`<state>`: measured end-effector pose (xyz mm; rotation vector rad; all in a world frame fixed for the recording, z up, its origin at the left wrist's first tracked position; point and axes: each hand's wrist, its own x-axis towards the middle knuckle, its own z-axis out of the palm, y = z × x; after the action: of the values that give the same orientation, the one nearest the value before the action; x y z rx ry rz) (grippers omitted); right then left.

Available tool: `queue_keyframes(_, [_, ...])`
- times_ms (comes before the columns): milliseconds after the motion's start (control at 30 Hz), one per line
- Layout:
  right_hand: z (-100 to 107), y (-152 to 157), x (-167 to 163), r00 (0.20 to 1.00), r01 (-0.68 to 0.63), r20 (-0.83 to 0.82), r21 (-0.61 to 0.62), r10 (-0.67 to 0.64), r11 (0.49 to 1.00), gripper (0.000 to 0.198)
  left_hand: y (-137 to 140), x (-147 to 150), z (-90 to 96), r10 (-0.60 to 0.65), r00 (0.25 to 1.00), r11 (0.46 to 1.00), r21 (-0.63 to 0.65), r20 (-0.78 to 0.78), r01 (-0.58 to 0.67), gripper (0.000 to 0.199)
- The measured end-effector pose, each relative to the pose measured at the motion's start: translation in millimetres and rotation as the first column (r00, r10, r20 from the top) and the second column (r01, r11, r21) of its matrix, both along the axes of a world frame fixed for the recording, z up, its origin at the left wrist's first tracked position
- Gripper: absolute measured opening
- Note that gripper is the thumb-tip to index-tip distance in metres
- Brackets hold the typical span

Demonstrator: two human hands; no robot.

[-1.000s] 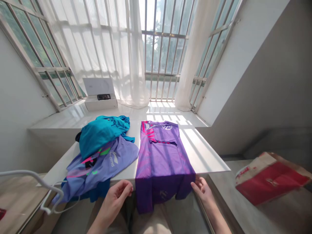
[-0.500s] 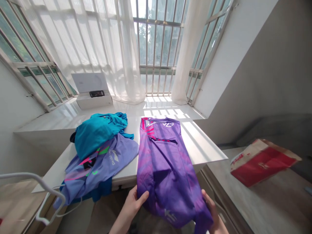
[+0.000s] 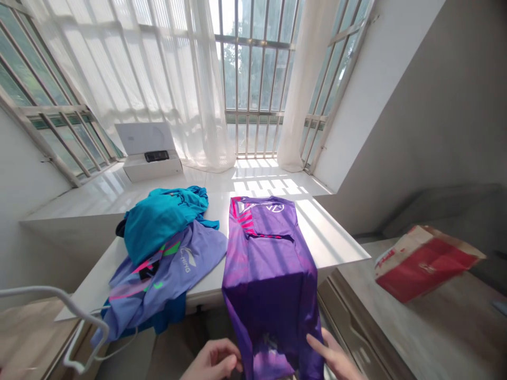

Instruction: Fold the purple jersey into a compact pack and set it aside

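- Both hands sit at the bottom edge of the view, forearms cut off by the frame. The left hand has its fingers curled in, pinching the lower left edge of the purple shirt. The right hand reaches in from the right with fingers stretched toward the shirt's lower right edge; whether they close on the cloth or only touch it cannot be told (the thumb and palm run out of frame).
- The purple shirt lies with its long axis running away from the person, collar end far on the white table, hem end hanging over the near table edge between the hands. Its upper part lies flat, with a pink pattern near the collar; the hanging part is in shadow, and a pale logo near the hem is hard to make out.
- To the left, a lilac shirt drapes over the near table edge, a teal garment bunched on top of it.
- A white hanger shows at the lower left, partly cut off.
- On the right, apart from the table, a red and tan box lies on a lower surface.
- Farther back, an open white box rests on the sill before sheer curtains and the barred window.
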<state>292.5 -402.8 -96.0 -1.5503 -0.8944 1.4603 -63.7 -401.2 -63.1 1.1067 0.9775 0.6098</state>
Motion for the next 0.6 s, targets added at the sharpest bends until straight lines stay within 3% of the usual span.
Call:
queue_keyframes(67, [1, 9, 2, 0.998, 0.046, -0.047, 0.036, -0.044, 0.998, 0.052, 0, 4, -14.4, 0.087, 0.996, 0.994, 0.061, -0.015, -0.086, 0.058])
queue_keyframes(133, [4, 21, 0, 0.989, 0.117, -0.094, 0.071, -0.110, 0.991, 0.049, 3, 12, -29.4, 0.271, 0.962, 0.960, 0.078, -0.016, -0.269, 0.056])
queue_keyframes(233, [5, 38, -7, 0.979, 0.198, -0.076, 0.117, -0.190, 0.973, 0.049, 12, 23, -43.6, 0.543, 0.833, 0.839, 0.052, -0.101, -0.541, 0.062])
queue_keyframes(300, [4, 43, -10, 0.975, 0.221, -0.018, 0.172, -0.222, 0.960, 0.048, 20, 27, -44.3, 0.616, 0.778, 0.787, 0.058, -0.124, -0.615, 0.068])
queue_keyframes(367, [2, 46, -7, 0.976, 0.204, 0.030, 0.209, -0.215, 0.956, 0.046, 27, 27, -40.5, 0.615, 0.784, 0.789, 0.055, -0.087, -0.612, 0.069])
queue_keyframes(400, [1, 48, -4, 0.979, 0.185, 0.042, 0.209, -0.198, 0.960, 0.046, 30, 27, -38.3, 0.580, 0.812, 0.815, 0.046, -0.069, -0.578, 0.066])
queue_keyframes(500, [4, 58, 6, 0.975, 0.217, 0.005, 0.217, -0.224, 0.952, 0.055, 33, 24, -35.4, 0.380, 0.924, 0.925, 0.003, -0.048, -0.380, 0.048])
queue_keyframes(600, [8, 70, 13, 0.962, 0.274, -0.073, 0.265, -0.264, 0.924, 0.060, 31, 23, -36.4, 0.222, 0.975, 0.975, 0.005, -0.010, -0.222, 0.040])
